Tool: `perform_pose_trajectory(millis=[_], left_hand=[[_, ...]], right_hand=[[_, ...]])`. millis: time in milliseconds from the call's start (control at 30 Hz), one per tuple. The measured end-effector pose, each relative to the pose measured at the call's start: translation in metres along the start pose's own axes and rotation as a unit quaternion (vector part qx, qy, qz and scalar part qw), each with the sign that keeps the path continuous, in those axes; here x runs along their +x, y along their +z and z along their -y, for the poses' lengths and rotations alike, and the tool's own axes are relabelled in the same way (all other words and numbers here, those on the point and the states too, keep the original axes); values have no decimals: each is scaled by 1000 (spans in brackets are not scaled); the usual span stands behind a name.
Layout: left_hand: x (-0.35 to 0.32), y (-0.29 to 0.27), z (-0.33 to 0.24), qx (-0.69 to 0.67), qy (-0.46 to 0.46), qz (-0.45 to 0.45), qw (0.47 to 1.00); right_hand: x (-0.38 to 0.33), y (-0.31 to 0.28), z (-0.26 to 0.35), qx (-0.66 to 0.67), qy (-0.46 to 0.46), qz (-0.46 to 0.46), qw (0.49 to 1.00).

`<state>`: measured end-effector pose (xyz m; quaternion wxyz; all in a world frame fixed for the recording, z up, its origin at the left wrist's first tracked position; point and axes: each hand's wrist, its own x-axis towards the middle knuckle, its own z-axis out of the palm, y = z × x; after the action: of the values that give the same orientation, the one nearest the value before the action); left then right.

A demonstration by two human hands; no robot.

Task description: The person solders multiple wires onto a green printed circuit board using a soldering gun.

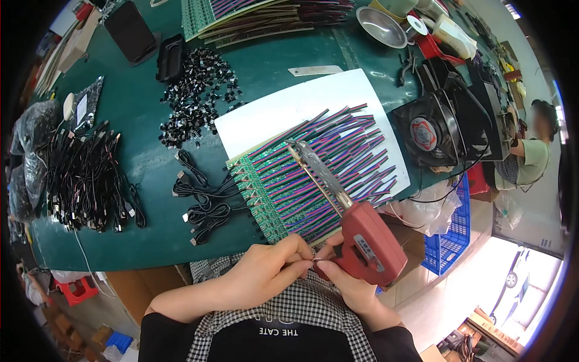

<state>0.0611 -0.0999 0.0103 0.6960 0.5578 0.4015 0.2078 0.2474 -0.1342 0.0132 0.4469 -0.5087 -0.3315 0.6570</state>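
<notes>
My right hand (pixel 351 286) is wrapped around a red soldering gun (pixel 375 238). Its long metal tip points away from me, over a green circuit board panel (pixel 265 214). Rows of multicoloured ribbon wires (pixel 362 158) stretch from that panel across a white sheet (pixel 256 128). Close to the gun's lower end, my left hand (pixel 265 273) is closed in a pinch, its fingertips meeting those of my right hand. A thin, pale strand shows between the fingertips, too small to name. Black coiled cables (pixel 211 218) lie along the panel's left edge.
Loose black connectors (pixel 196 90) are heaped beyond the panel, and a pile of black cables (pixel 84 178) sits at the left. A fan (pixel 425 133) stands at the right, above a blue crate (pixel 445 247). More wired panels (pixel 259 27) lie at the back. Another person (pixel 534 154) is at far right.
</notes>
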Motion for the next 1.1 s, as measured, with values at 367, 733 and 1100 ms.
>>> perform_pose_trajectory(millis=[367, 733, 1100], left_hand=[[-9, 13, 5, -98, 14, -111, 989], [4, -17, 30, 406, 175, -437, 784], [21, -14, 49, 408, 177, -451, 774]], right_hand=[[0, 3, -5, -22, -27, 20, 999], [-26, -48, -26, -4, -7, 78, 997], [-40, -77, -51, -285, -24, 33, 958]])
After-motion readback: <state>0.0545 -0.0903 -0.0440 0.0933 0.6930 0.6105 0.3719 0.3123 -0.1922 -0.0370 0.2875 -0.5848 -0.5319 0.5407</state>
